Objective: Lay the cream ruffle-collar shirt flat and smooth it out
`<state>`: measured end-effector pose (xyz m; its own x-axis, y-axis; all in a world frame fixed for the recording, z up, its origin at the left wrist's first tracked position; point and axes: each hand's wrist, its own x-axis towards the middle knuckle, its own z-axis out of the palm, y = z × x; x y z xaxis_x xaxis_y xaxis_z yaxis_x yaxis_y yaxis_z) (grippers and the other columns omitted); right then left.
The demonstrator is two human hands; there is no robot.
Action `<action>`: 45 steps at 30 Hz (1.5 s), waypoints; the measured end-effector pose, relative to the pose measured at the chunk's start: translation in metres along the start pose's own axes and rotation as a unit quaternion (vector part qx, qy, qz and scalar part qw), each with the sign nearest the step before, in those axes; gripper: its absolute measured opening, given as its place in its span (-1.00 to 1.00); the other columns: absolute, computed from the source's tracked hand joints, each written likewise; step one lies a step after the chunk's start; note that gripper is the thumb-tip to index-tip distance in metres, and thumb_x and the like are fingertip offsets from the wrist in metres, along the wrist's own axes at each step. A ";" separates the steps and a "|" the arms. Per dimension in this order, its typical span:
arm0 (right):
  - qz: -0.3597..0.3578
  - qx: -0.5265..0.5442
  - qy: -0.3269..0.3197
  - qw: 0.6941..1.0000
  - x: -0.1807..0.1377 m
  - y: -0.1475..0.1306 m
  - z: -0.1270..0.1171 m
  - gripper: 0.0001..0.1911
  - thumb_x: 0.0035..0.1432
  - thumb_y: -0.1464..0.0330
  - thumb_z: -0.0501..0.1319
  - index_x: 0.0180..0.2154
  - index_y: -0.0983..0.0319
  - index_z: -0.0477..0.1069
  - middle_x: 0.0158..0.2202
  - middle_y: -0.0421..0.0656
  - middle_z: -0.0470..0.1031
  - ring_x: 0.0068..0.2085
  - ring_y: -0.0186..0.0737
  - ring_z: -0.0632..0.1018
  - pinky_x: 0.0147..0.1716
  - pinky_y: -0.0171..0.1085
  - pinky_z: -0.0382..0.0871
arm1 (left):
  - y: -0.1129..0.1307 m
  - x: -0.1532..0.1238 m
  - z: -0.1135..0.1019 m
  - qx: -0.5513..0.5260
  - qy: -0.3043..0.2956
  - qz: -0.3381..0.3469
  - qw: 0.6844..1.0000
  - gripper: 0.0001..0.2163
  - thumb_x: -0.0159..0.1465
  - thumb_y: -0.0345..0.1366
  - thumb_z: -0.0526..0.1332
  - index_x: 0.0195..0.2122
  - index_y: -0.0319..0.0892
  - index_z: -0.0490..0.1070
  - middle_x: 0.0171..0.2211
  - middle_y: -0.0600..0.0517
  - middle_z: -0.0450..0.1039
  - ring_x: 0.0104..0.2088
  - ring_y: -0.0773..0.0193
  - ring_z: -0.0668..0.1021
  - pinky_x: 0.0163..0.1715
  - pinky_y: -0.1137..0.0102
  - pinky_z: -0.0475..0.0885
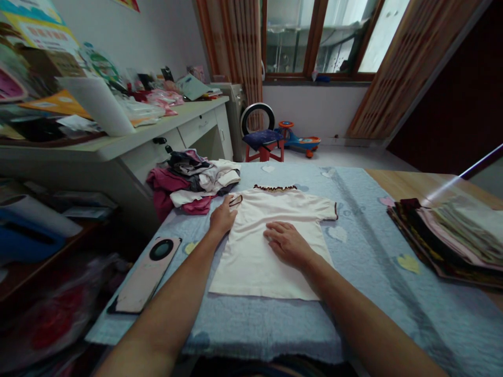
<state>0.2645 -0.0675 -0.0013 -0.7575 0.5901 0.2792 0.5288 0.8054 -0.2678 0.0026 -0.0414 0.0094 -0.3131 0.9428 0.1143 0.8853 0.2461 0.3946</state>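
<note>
White cotton T-shirt (267, 256) with brown-trimmed collar lies flat on a pale blue quilted cloth (365, 314), hem nearest the head camera. The open left hand (223, 215) rests on its edge near the collar, the open right hand (286, 243) flat mid-shirt.

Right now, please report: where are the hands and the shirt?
White T-shirt flat on blue bedspread. Left hand at its left edge; right hand flat on it. Clothes pile just beyond left hand.
</note>
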 end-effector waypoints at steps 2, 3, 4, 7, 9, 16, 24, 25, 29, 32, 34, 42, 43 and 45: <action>0.008 -0.004 -0.005 1.000 0.000 -0.002 0.000 -0.68 0.29 0.37 0.14 0.05 0.16 0.45 0.20 -0.01 0.40 0.21 -0.07 0.37 0.20 -0.05 0.17 | -0.002 0.002 0.000 -0.021 0.017 0.011 1.000 -0.50 0.28 -0.31 0.17 0.26 -0.04 0.22 0.00 -0.05 0.55 -0.08 0.07 0.60 -0.14 0.33 0.44; 0.012 -0.005 -0.007 1.000 -0.001 -0.003 -0.001 -0.67 0.28 0.36 0.15 0.06 0.16 0.45 0.20 -0.01 0.39 0.22 -0.07 0.36 0.20 -0.05 0.16 | -0.003 0.003 0.001 -0.034 0.028 0.015 0.999 -0.53 0.28 -0.33 0.17 0.23 -0.05 0.25 0.02 -0.04 0.55 -0.06 0.09 0.60 -0.12 0.34 0.44; 0.014 -0.006 -0.011 1.000 -0.001 -0.004 -0.001 -0.67 0.28 0.35 0.15 0.07 0.16 0.44 0.20 -0.01 0.38 0.22 -0.06 0.35 0.21 -0.05 0.15 | -0.004 0.005 0.001 -0.050 0.039 0.019 0.998 -0.55 0.28 -0.34 0.17 0.21 -0.06 0.28 0.04 -0.03 0.54 -0.04 0.10 0.59 -0.10 0.34 0.44; 0.017 -0.012 -0.030 0.999 -0.001 -0.005 -0.004 -0.64 0.29 0.34 0.14 0.11 0.15 0.41 0.22 -0.02 0.36 0.21 -0.06 0.34 0.19 -0.05 0.14 | -0.006 0.009 0.004 -0.091 0.078 0.029 0.992 -0.59 0.28 -0.38 0.16 0.17 -0.10 0.32 0.07 -0.03 0.51 0.00 0.13 0.56 -0.03 0.34 0.43; 0.021 -0.014 -0.045 0.999 0.003 -0.004 -0.008 -0.63 0.28 0.33 0.16 0.11 0.14 0.40 0.21 -0.03 0.35 0.19 -0.05 0.35 0.16 -0.06 0.16 | -0.007 0.011 0.008 -0.096 0.101 0.041 0.989 -0.60 0.28 -0.39 0.16 0.16 -0.13 0.32 0.07 -0.06 0.50 0.03 0.13 0.54 0.00 0.33 0.42; 0.026 -0.025 -0.080 0.996 0.032 -0.006 -0.012 -0.79 0.24 0.34 0.19 -0.11 0.23 0.50 -0.08 -0.03 0.50 -0.06 -0.13 0.45 -0.01 -0.18 0.25 | -0.007 0.006 0.008 0.044 0.138 0.030 0.989 -0.53 0.27 -0.34 0.20 0.22 -0.16 0.25 0.01 -0.19 0.43 -0.01 -0.03 0.51 -0.05 0.20 0.41; 0.031 -0.007 -0.003 0.999 0.026 -0.010 0.007 -0.64 0.25 0.32 0.21 0.08 0.19 0.39 0.19 -0.02 0.35 0.19 -0.07 0.33 0.19 -0.08 0.13 | 0.016 -0.020 0.004 -0.023 0.045 0.277 0.960 -0.82 0.29 -0.46 0.08 -0.17 -0.16 0.42 -0.18 -0.08 0.45 -0.10 0.13 0.48 -0.04 0.27 0.40; 0.031 -0.004 -0.001 1.000 0.026 -0.009 0.007 -0.65 0.24 0.32 0.21 0.07 0.19 0.39 0.19 -0.02 0.35 0.19 -0.07 0.34 0.19 -0.08 0.13 | 0.018 -0.024 0.007 -0.031 0.012 0.305 0.952 -0.84 0.29 -0.45 0.08 -0.20 -0.15 0.43 -0.19 -0.06 0.46 -0.12 0.15 0.49 -0.06 0.29 0.41; 0.040 0.011 0.007 0.999 0.025 -0.005 0.002 -0.72 0.23 0.37 0.21 -0.01 0.21 0.44 0.14 -0.02 0.41 0.14 -0.09 0.39 0.17 -0.12 0.19 | 0.019 -0.033 0.017 -0.018 -0.025 0.335 0.942 -0.86 0.30 -0.40 0.13 -0.18 -0.14 0.44 -0.15 -0.05 0.45 -0.08 0.14 0.46 -0.01 0.25 0.40; 0.075 0.006 0.014 0.997 0.022 0.004 0.000 -0.73 0.23 0.37 0.21 -0.02 0.21 0.45 0.14 -0.02 0.42 0.12 -0.09 0.40 0.16 -0.12 0.20 | 0.015 -0.031 0.023 0.005 -0.006 0.320 0.947 -0.80 0.30 -0.35 0.15 -0.06 -0.14 0.42 -0.05 -0.08 0.44 0.03 0.11 0.44 0.11 0.20 0.36; 0.106 -0.005 0.017 0.994 0.019 0.012 0.000 -0.70 0.24 0.35 0.21 0.01 0.21 0.44 0.16 -0.01 0.41 0.15 -0.06 0.39 0.17 -0.09 0.19 | 0.012 -0.029 0.027 0.028 0.005 0.307 0.951 -0.70 0.31 -0.31 0.15 0.06 -0.18 0.38 0.06 -0.12 0.40 0.12 0.07 0.39 0.20 0.16 0.29; 0.156 -0.024 0.064 0.985 0.021 0.025 -0.003 -0.80 0.27 0.41 0.12 -0.14 0.24 0.50 0.00 -0.01 0.49 0.04 -0.10 0.43 0.11 -0.16 0.23 | 0.015 -0.032 0.033 0.098 -0.020 0.262 0.960 -0.52 0.35 -0.11 0.12 0.24 -0.23 0.28 0.28 -0.23 0.23 0.31 -0.11 0.23 0.28 0.01 0.18; 0.144 -0.017 0.068 0.987 0.021 0.024 -0.003 -0.79 0.27 0.42 0.12 -0.15 0.24 0.50 -0.01 -0.02 0.50 0.03 -0.11 0.43 0.10 -0.17 0.24 | 0.016 -0.033 0.032 0.094 -0.024 0.278 0.956 -0.52 0.35 -0.12 0.13 0.24 -0.23 0.29 0.28 -0.23 0.23 0.33 -0.10 0.21 0.29 0.01 0.16; 0.118 -0.003 0.064 0.991 0.021 0.021 -0.003 -0.79 0.26 0.44 0.12 -0.14 0.23 0.50 -0.02 -0.04 0.50 0.02 -0.12 0.43 0.09 -0.18 0.24 | 0.018 -0.034 0.029 0.077 -0.037 0.317 0.945 -0.55 0.36 -0.19 0.11 0.24 -0.22 0.28 0.29 -0.19 0.23 0.33 -0.04 0.21 0.31 0.06 0.14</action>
<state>0.2602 -0.0381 0.0018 -0.5574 0.7640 0.3250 0.6883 0.6441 -0.3337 0.0393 -0.0620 -0.0140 0.3168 0.9232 0.2175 0.9280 -0.3491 0.1300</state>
